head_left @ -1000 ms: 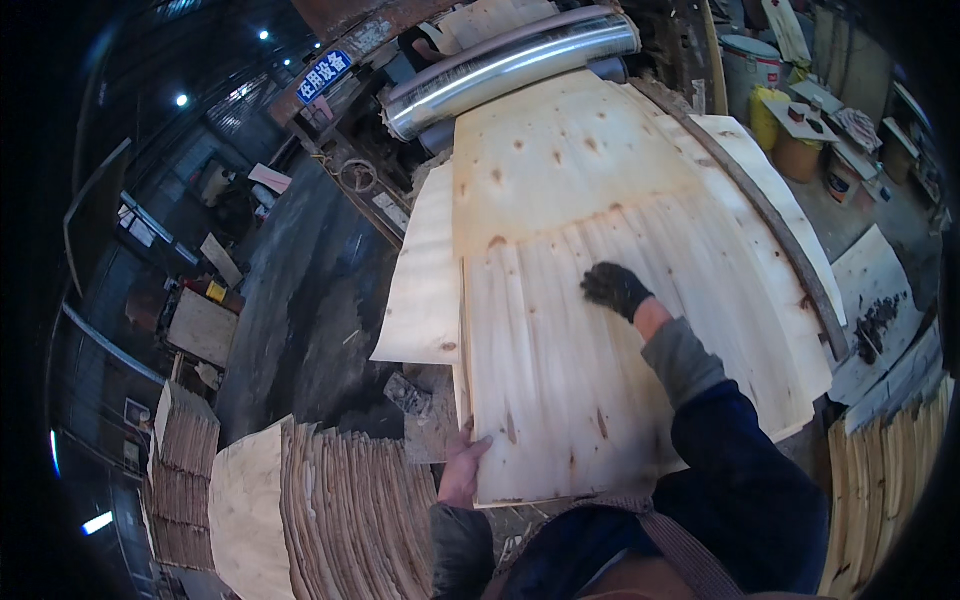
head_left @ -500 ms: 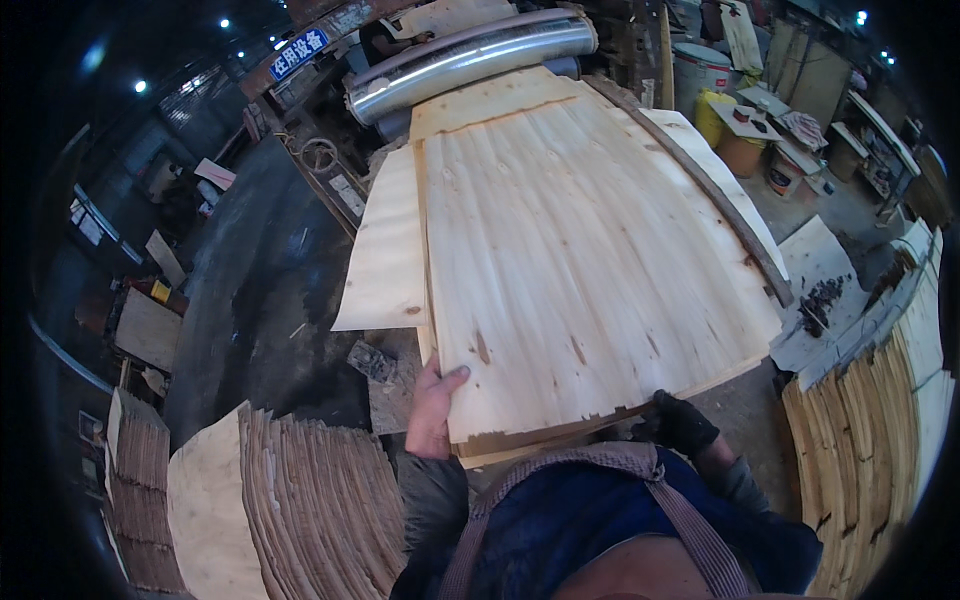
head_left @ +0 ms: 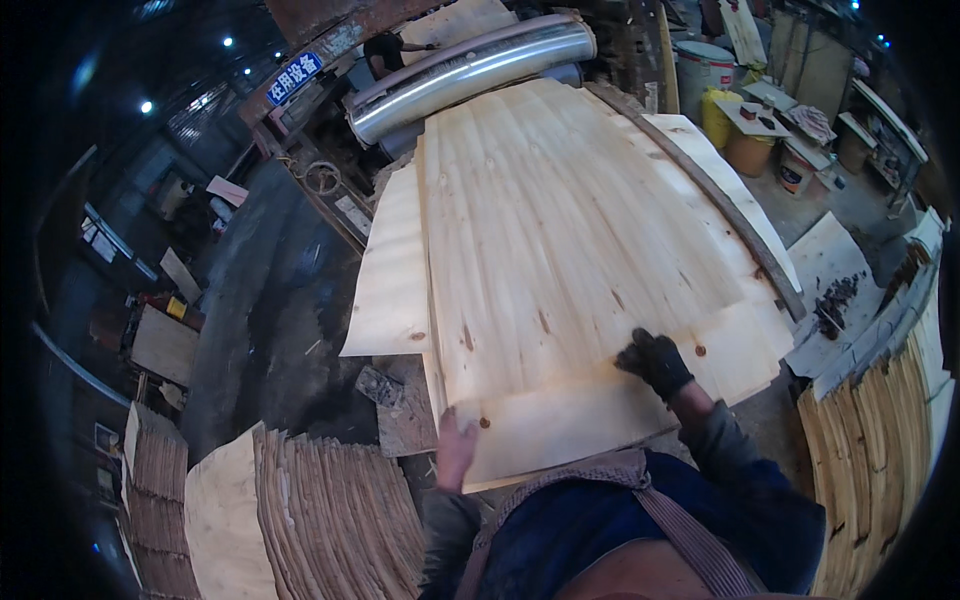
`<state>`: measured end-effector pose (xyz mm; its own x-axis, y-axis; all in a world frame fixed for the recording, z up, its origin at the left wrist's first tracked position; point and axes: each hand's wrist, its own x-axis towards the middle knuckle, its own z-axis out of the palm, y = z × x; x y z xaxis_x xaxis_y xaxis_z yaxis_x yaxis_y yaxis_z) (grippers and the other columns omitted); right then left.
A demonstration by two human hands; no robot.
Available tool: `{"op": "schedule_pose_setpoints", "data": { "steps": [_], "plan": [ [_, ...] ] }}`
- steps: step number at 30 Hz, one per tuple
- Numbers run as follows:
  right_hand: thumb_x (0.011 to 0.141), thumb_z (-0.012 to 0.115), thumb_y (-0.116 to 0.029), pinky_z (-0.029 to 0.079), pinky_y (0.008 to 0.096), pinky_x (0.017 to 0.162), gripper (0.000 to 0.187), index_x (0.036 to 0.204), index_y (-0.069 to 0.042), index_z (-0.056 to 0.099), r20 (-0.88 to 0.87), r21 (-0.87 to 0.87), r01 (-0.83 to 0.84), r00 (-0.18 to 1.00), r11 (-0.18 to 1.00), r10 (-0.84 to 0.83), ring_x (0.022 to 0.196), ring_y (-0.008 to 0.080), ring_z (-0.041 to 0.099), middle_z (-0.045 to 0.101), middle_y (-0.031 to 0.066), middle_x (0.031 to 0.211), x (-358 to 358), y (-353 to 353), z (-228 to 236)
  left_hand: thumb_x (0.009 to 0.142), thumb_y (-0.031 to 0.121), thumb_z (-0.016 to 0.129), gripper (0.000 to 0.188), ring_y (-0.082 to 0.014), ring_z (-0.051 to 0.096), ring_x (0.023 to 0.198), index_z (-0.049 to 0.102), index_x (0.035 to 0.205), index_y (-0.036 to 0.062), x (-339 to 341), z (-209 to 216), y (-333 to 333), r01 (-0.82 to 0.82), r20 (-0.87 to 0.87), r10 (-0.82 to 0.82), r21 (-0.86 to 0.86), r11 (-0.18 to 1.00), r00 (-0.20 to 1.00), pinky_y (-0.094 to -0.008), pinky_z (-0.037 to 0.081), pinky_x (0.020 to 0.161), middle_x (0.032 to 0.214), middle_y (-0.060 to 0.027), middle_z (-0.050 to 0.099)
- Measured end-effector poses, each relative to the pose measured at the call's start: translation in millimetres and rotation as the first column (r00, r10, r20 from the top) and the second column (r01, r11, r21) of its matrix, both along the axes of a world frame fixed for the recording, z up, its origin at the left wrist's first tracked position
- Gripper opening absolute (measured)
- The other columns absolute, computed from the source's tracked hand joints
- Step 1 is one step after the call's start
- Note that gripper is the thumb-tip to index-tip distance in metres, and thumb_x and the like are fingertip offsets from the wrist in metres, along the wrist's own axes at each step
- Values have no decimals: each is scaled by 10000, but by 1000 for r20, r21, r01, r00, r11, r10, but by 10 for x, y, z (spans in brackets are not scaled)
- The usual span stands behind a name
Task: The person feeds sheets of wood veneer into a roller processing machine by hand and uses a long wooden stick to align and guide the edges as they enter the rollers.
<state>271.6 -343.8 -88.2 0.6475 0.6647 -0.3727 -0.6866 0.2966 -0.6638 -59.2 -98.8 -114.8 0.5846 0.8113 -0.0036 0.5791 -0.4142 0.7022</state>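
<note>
A long, pale wood veneer sheet lies on a stack, its far end close under the metal roller. In front of its near edge shows another veneer sheet, paler and with a ragged front edge. My bare left hand is at the stack's near left corner, slightly blurred, with its fingers stretched forward. My right hand, in a dark glove, rests palm down near the top sheet's near edge, fingers apart. Neither hand visibly grips anything.
A wooden bar runs along the stack's right side. Bundled veneer stacks stand at the lower left and right. Beyond the roller, a person reaches an arm toward it. Buckets stand at the upper right.
The top veneer sheet has slid away from me toward the roller, baring the sheet beneath. My right hand has moved forward onto the wood; my left hand no longer holds the sheet's edge.
</note>
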Motion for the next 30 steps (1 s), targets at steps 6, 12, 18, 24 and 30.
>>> {"op": "schedule_pose_setpoints", "data": {
  "steps": [6,12,18,24,30],
  "plan": [
    [870,565,-178,515,486,794,210,968,7,548,70,187,-6,998,982,-7,818,331,614,601,153,867,1062,1274,-354,790,253,627,749,-436,298,1254,249,1327,-108,288,214,-514,-85,-134,112,189,978,985,-416,263,1060,1360,-314,273],
    [954,378,-251,393,505,957,372,1180,36,448,-40,343,-130,987,930,153,1164,346,464,462,168,1283,956,1718,-209,768,195,666,734,-383,357,1240,285,1321,-99,174,191,-336,-93,-29,96,86,992,995,-382,309,1038,1331,-289,341],
    [889,547,-111,475,396,899,344,1177,44,443,604,-217,-608,531,764,594,1017,267,569,583,163,1054,-322,552,23,755,-71,574,637,-226,422,1216,315,1337,-62,110,481,-307,53,414,220,-554,831,883,-296,342,1001,1332,-177,420],
    [895,529,-186,461,481,879,364,1192,14,465,-184,108,-529,821,842,540,1006,343,578,578,206,1096,-918,-576,60,774,-143,472,619,-180,478,1150,298,1360,-44,331,1258,-522,190,532,81,-435,880,843,-257,358,961,1293,-122,477],
    [875,575,-270,513,486,764,279,889,9,573,-286,-31,-236,933,971,217,781,324,625,626,129,798,-1019,-1117,161,780,-147,450,608,-162,521,1081,303,1360,-38,282,1571,-375,283,621,99,-486,827,777,-263,411,907,1253,-110,507]
  ]
}}
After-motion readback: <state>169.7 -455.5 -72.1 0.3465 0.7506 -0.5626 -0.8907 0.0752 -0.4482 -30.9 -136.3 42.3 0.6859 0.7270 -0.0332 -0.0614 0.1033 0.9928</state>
